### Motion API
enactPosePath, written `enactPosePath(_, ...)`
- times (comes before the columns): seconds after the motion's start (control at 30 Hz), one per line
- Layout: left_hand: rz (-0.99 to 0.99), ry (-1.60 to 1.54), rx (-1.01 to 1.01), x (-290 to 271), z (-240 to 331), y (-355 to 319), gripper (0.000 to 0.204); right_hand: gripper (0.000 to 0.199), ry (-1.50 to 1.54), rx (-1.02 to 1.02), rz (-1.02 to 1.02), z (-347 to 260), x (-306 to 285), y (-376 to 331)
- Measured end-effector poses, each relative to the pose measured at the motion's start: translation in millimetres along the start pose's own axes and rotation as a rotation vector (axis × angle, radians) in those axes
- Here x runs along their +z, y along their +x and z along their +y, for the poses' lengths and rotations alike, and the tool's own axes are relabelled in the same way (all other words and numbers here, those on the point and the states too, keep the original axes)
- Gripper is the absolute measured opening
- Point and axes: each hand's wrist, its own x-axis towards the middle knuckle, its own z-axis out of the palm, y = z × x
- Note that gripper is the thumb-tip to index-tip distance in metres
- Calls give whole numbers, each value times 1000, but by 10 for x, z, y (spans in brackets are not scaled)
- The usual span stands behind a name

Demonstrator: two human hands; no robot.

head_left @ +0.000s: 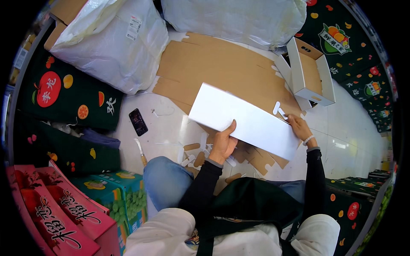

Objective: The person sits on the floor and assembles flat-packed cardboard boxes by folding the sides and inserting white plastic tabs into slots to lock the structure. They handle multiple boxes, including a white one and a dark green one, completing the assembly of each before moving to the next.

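A long white cardboard box [247,119] is held at a slant over flattened brown cardboard. My left hand [224,144] grips its near edge, thumb on the top face and fingers underneath. My right hand [300,127] is at the right end of the box, with a pale beaded bracelet on the wrist. Its fingers are bent together at a small white rounded cardboard tab [282,113]; part of the grip is hidden. A second white tab [276,107] shows just beyond it.
Flat brown cardboard sheets [213,59] cover the floor ahead. White-and-brown open boxes [318,91] stand at right. Large white wrapped bundles [115,47] are behind. A phone [138,122], a knife [141,152] and cardboard scraps [198,158] lie at left. Pink boxes [64,205] stand near left.
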Motion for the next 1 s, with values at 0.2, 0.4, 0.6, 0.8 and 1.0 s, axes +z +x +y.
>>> enactPosePath(0.2,-90,295,176,511,608,-9,42,41,454,-213,-198,-1004,347,-350)
enactPosePath(0.4,-176,633,229,743,860,-33,37,30,220,-322,-144,-1062,653,-528)
enactPosePath(0.6,-166,689,260,558,1112,17,41,33,-94,-424,-416,-958,422,-432)
enactPosePath(0.8,-236,783,143,606,896,-44,41,43,693,-417,95,-1836,412,-336)
enactPosePath(1.0,-276,700,90,619,808,-66,45,27,933,-452,250,-1935,516,-312)
